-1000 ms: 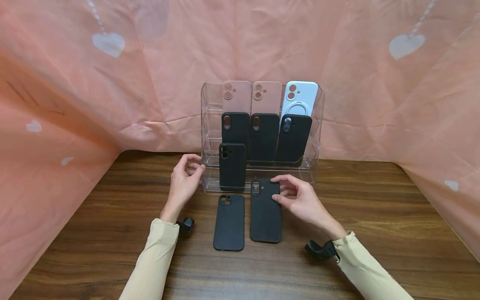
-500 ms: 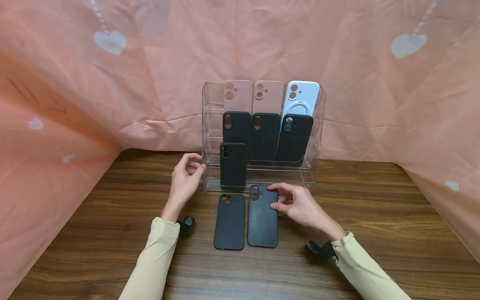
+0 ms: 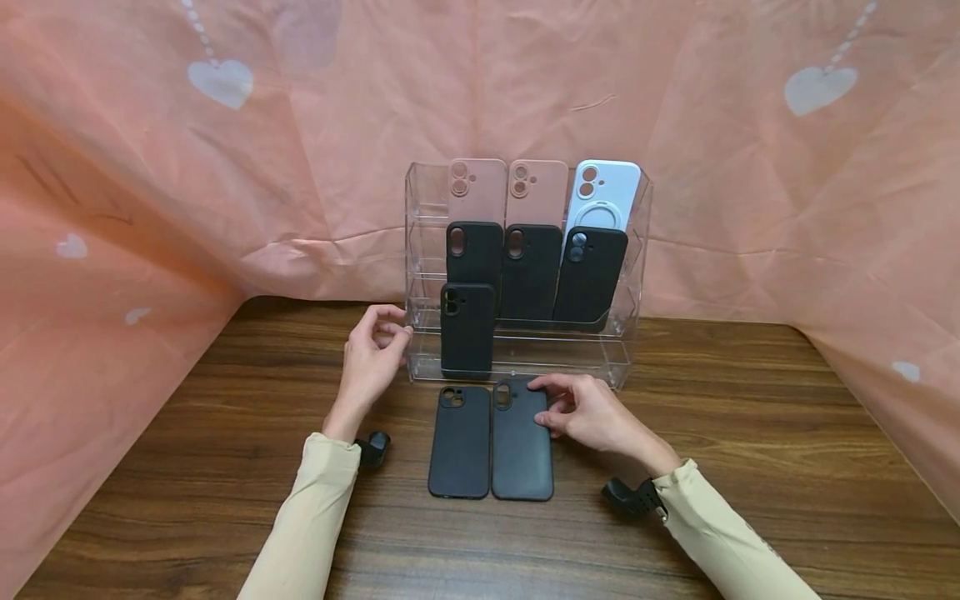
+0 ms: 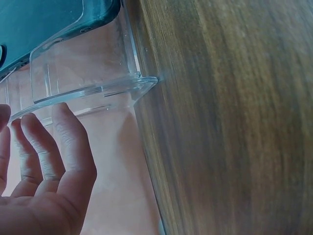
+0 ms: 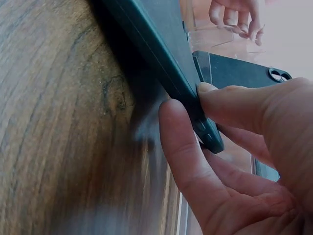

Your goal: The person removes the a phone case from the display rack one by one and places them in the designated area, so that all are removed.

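My right hand (image 3: 596, 412) pinches a black phone case (image 3: 522, 462) by its upper right side, between thumb and fingers. In the right wrist view the held case (image 5: 164, 54) tilts, with its near long edge just off the wood. Beside it on the left lies another black phone case (image 3: 459, 450), flat on the table. A clear stepped display rack (image 3: 558, 337) stands behind both. My left hand (image 3: 369, 350) holds its left edge with thumb and fingertips; in the left wrist view the fingers (image 4: 71, 132) bend up to the clear panel.
On the rack's lowest tier stands a black case (image 3: 467, 333), with black cases (image 3: 529, 275) behind it. Pink cases (image 3: 480, 196) and a light blue case with a ring (image 3: 603, 187) fill the top row. A pink curtain (image 3: 330, 125) surrounds the wooden table (image 3: 750, 433).
My right hand has brought the black case down toward me and slightly left, beside the other lying case. The left hand stays at the rack's edge.
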Motion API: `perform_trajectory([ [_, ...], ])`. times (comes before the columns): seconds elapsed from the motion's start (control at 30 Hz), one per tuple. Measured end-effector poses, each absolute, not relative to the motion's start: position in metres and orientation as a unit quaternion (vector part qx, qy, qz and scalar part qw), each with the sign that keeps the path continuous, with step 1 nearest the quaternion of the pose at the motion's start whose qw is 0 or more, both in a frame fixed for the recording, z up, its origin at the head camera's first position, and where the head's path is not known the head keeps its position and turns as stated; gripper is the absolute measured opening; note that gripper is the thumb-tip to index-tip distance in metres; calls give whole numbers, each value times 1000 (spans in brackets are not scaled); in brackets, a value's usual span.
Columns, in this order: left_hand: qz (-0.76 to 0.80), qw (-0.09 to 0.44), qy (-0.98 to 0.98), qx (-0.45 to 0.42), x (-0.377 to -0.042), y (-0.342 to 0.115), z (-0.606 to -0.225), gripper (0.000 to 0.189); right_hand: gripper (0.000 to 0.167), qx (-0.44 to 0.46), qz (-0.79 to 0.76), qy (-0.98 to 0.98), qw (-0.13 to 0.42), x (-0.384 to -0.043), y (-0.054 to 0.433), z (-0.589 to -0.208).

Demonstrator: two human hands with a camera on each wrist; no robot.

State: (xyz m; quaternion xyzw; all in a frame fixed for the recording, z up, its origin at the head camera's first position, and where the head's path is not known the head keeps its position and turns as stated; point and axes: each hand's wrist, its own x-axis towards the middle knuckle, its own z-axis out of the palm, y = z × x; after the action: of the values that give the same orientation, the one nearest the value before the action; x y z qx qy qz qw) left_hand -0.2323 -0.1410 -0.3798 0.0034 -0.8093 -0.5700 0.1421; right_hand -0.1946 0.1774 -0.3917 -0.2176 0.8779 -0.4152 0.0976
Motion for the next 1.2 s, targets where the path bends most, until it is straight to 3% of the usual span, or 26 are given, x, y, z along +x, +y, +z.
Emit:
perform_trajectory([
  [0.3,-569,145,-809,6,-234,-141,-381,22,44,-220,-375,893,116,-194,177,-393],
  [1.2,-572,143,-808,6,-235,-142,-383,24,41,-229,-341,907,94,-196,171,-392],
])
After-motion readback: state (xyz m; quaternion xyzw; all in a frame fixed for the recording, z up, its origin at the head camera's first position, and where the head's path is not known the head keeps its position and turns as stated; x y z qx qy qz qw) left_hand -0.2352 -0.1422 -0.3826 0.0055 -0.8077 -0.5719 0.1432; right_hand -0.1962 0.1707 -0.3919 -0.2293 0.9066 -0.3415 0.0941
